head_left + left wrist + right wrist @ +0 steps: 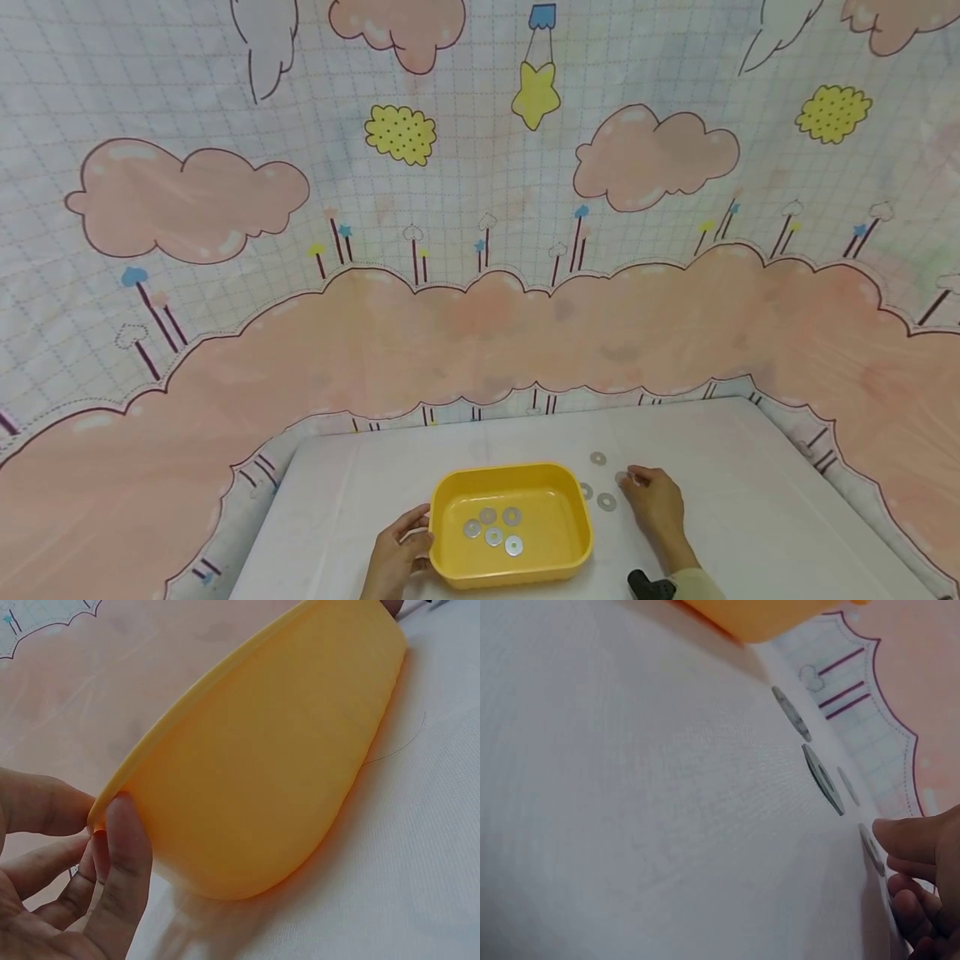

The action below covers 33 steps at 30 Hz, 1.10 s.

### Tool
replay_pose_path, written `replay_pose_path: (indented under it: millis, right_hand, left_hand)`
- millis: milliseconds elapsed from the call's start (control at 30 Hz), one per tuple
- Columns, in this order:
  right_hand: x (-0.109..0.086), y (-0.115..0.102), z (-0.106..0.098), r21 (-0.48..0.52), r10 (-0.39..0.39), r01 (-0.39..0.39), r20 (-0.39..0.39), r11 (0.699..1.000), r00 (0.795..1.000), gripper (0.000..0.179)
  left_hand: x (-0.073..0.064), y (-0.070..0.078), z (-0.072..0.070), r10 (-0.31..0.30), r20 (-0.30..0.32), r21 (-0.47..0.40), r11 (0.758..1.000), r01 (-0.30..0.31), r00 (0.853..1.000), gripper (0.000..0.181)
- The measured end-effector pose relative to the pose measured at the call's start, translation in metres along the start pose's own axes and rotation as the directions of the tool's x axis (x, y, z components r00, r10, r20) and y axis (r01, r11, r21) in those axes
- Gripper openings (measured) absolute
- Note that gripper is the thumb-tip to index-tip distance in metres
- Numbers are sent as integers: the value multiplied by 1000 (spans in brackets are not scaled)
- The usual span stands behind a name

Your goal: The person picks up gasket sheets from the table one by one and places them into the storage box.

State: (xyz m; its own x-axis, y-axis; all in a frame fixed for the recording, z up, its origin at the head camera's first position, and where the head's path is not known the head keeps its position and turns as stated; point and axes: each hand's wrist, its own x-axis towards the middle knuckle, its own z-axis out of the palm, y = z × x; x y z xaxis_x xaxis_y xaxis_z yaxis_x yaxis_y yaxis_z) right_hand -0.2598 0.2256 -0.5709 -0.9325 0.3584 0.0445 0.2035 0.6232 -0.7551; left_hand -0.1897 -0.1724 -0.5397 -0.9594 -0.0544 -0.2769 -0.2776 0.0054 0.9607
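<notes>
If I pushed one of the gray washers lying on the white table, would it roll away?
Probably not: a gray washer lying flat would likely slide instead of roll. It looks like metal, so it's probably stiff and hard to break. It's thin and sits low on the white table, so it might be tricky to pinch up.

A yellow, round-cornered rectangular plastic basin [553, 521] showed smooth walls and a soft sheen along its rim, while flat, grey, ring-shaped metal washers [508, 547] carried a dull silvery finish. The white table covering [337, 500] looked like matt, finely woven cloth; the pink-and-white cloud-printed backdrop [480, 333] looked matt and lightly rippled.
</notes>
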Motion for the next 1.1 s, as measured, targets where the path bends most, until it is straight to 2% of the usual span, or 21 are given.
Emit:
replay_pose_path:
  millis: [267,733,900,1100]
  right_hand:
    - [2,-1,1,-66,-24,23,-15,998,1000,37]
    - [0,-3,-4,-45,-54,55,28,997,998,32]
    - [0,1,-2,-14,-80,80,-9,997,997,29]
    - [-3,3,-1,25,-94,97,-90,995,992,23]
  left_hand:
    - [2,0,-2,2,11,-12,1000,-2,1000,58]
    - [0,2,-1,12,35,-26,1000,-11,999,59]
    - [0,2,-2,13,30,-16,1000,-13,999,59]
    - [0,3,-3,22,36,-15,1000,-21,999,59]
